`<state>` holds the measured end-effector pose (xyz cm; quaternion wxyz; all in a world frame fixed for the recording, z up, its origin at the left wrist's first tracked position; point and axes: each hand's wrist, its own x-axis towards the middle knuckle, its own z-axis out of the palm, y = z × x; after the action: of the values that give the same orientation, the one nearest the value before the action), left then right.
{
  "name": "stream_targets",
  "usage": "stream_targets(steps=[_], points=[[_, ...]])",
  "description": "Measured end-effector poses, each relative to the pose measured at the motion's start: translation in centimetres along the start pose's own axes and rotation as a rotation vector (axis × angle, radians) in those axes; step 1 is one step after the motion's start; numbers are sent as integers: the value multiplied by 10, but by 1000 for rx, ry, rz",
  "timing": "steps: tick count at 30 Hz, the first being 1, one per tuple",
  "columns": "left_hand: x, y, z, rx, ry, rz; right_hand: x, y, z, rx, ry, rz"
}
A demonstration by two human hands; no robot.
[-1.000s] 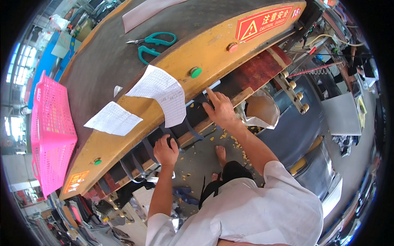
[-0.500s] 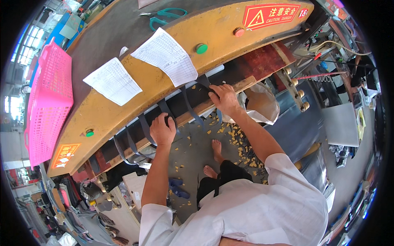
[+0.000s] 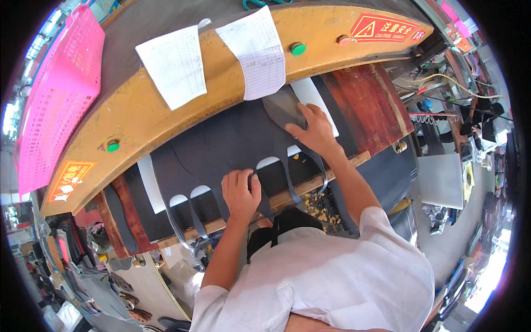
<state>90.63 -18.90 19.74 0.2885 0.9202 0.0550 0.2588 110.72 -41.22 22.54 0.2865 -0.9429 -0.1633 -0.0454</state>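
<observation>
A black sheet (image 3: 221, 144) lies under and in front of the yellow machine beam, its near edge cut into rounded gaps with narrow strips hanging down. My left hand (image 3: 240, 193) is closed at that near edge, its fingers curled over the sheet, with something dark between thumb and forefinger. Farther right, my right hand (image 3: 315, 128) grips the edge of a dark sole-shaped piece (image 3: 283, 108) on the sheet, thumb apart from the fingers. The far end of this piece is tucked near the beam. White boards (image 3: 315, 99) show under the sheet.
The yellow beam (image 3: 326, 55) crosses ahead, bearing a green button (image 3: 297, 48) and two hanging paper sheets (image 3: 174, 66). A pink basket (image 3: 63, 94) stands left. Another dark sole-shaped piece (image 3: 120, 218) lies on the red board (image 3: 365, 105)'s left end. Yellow scraps (image 3: 332, 216) litter the floor.
The red board and black sheet now stick out much farther toward me from beneath the beam. My right hand has moved from the sheet's edge strip onto the sole-shaped piece. The view has shifted.
</observation>
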Motion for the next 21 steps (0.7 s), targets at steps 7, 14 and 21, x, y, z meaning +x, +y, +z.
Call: stream_targets(steps=[7, 14, 21], points=[[-36, 8, 8, 69, -17, 118, -43, -37, 3, -305, -228, -22], [-109, 32, -2, 44, 4, 118, -103, 26, -97, 363, -121, -16], [-125, 37, -7, 14, 73, 155, -154, 118, -100, -79, 179, 276]])
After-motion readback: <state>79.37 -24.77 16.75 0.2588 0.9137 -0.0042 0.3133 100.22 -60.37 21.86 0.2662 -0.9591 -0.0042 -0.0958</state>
